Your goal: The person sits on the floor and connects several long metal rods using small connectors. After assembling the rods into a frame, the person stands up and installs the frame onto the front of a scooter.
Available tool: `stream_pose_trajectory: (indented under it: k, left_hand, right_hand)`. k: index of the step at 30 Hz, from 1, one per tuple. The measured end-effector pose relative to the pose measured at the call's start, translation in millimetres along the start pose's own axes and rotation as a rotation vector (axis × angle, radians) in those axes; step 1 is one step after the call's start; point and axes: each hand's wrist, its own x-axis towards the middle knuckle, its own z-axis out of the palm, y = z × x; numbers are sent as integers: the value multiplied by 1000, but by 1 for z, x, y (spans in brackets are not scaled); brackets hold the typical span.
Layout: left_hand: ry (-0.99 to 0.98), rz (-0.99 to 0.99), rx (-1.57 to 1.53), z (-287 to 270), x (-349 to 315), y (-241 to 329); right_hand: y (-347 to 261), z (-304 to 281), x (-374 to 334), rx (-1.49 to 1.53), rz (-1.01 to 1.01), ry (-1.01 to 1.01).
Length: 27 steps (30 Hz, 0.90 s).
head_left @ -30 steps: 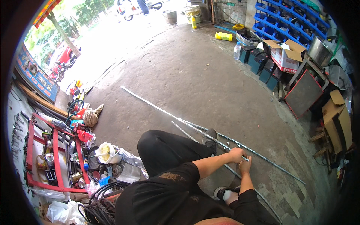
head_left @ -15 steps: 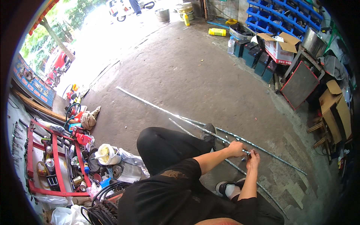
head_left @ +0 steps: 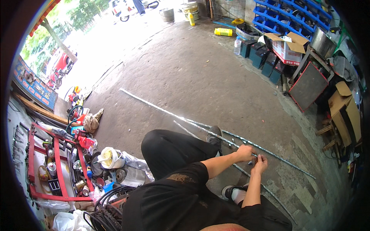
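A long thin rod [head_left: 162, 110], mottled silvery white like something wrapped, runs from the floor ahead back to my hands. My left hand [head_left: 245, 153] is closed round it near its close end. At that end, the fingers of my right hand [head_left: 261, 164] are pinched together on the dark tip; any smaller piece between them is hidden. Two similar rods lie on the floor: one mottled rod [head_left: 277, 156] to the right of my hands, another rod [head_left: 278, 201] passing under my forearms. Small pale bits lie beside my left hand.
My bent left knee [head_left: 165, 144] and shoe [head_left: 214, 137] are close to the rods. To the left are a white bucket [head_left: 111, 158], a red metal frame [head_left: 58, 154] and black cables [head_left: 110, 208]. Batteries [head_left: 259, 57], cartons [head_left: 287, 52] and a red-edged board [head_left: 308, 87] line the right.
My right hand has shifted slightly up and turned a little at the rod's end. My left hand has moved slightly right. The rods on the floor look unmoved.
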Motion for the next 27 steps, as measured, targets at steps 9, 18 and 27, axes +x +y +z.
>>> stream_pose_trajectory:
  k: [9,18,27]
  left_hand:
    - [2,7,-36,5,4,-4]
    - [23,19,-34,5,0,0]
    - [-48,-36,-48,1,3,3]
  right_hand:
    - [-7,4,-8,-195,-133,-39]
    - [-4,0,-7,-204,-81,-31]
    - [0,-10,4,-188,1,-97]
